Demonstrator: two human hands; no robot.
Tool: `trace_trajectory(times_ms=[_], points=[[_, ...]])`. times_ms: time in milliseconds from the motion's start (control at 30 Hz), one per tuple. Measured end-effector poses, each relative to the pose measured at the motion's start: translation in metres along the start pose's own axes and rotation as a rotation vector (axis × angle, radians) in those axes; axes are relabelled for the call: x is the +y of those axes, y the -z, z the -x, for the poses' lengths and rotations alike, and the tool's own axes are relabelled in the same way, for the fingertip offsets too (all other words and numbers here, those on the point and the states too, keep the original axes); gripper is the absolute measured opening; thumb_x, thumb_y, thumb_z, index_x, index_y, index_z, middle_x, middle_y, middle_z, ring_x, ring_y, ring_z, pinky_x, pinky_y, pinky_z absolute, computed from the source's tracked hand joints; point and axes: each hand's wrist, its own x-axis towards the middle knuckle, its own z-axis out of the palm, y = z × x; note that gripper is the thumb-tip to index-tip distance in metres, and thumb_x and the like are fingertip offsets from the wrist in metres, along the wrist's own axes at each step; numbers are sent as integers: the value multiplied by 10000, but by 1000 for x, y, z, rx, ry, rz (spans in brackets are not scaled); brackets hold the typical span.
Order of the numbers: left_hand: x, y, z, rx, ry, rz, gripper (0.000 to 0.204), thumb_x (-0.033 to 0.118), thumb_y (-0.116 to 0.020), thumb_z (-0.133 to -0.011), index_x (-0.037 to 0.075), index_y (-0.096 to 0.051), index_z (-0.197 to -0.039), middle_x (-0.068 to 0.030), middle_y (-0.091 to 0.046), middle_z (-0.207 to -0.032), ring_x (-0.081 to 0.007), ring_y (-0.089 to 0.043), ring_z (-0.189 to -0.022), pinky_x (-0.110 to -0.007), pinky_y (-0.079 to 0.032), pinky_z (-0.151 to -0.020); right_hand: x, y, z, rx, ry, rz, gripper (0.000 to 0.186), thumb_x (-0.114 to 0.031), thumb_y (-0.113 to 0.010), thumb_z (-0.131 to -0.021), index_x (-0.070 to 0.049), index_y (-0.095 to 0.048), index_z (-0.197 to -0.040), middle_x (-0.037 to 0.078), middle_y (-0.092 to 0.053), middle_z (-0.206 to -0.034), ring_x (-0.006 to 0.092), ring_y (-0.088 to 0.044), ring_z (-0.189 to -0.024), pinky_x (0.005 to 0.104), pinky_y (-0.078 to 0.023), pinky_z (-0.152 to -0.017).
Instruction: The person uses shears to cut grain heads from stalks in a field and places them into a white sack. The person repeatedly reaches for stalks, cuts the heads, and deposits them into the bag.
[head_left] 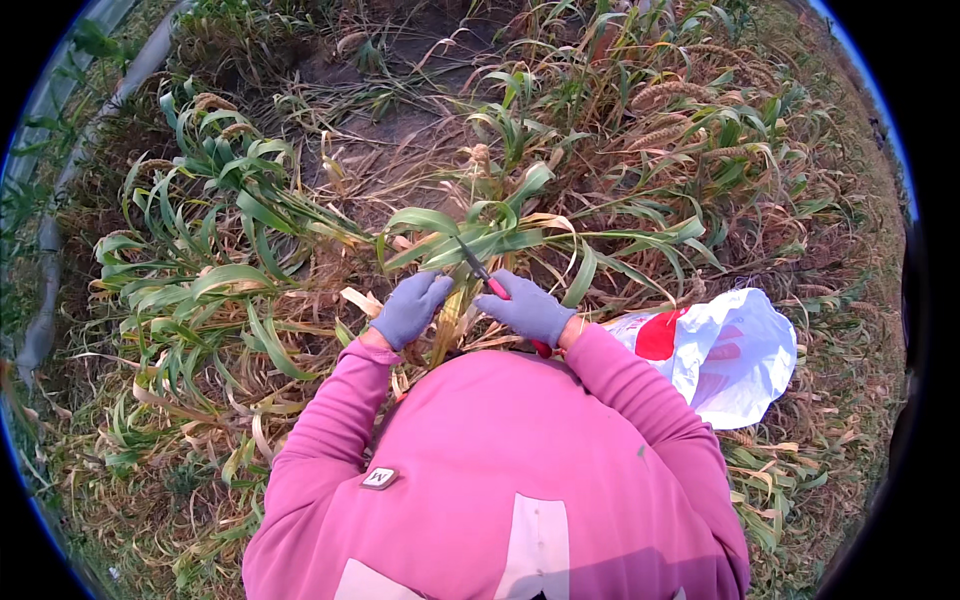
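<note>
Your right grip (528, 308) is closed around the red handle of a cutter (472, 262), its dark blade over the plant's green leaves (500, 242) just in front of you. Your left grip (408, 308) is curled near the stalk; whether it holds anything, I cannot tell. A white bag (765, 350) lies beside your right sleeve (640, 375).

A cutting tool (487, 277) with a red handle sits in the gloved right hand (530, 309), its dark blade over green leaves (508, 242). Just left of the tool is the gloved left hand (410, 307), beside yellowish stalks (453, 312); whether it grips them cannot be told. To the tool's right, near the pink right sleeve (645, 380), lies a white bag (745, 365) marked with red. Beyond the tool, toward its right, droop brown seed heads (670, 92).
</note>
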Motion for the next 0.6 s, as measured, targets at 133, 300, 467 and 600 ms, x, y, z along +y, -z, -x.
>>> trace_trajectory(times_ms=[133, 300, 467, 600], points=[[-3, 12, 9, 92, -143, 48, 331, 229, -707, -809, 2, -635, -1040, -107, -682, -879, -158, -624, -776, -302, -483, -726, 0, 15, 20, 27, 41, 15, 420, -415, -598, -853, -22, -531, -983, 178, -584, -818, 324, -559, -744, 405, -447, -710], [-21, 21, 8, 329, -94, 270, 138, 79, -646, -861, 34, -634, -990, 10, -614, -779, -50, -520, -628, -220, -422, -553, 14, 44, 89, 81, 78, 144, 435, -332, -623, -838, -28, -513, -1128, 194, -600, -910, 354, -594, -860, 400, -456, -793], [61, -8, 14, 82, -176, 368, 126, 67, -629, -881, 54, -617, -1006, 43, -554, -739, -12, -455, -595, -178, -365, -519, 68, 49, 154, 433, -31, -304, 437, -319, -636, -845, -28, -515, -1148, 122, -612, -955, 239, -602, -901, 376, -470, -811], [147, -41, 12, -129, -460, 112, 232, 50, -626, -873, 16, -606, -1101, -43, -654, -905, -112, -609, -782, -244, -486, -688, 69, 53, 186, 707, 69, -930, 266, -176, -587, -918, -45, -507, -1135, 38, -583, -929, 139, -592, -863, 291, -490, -770]])
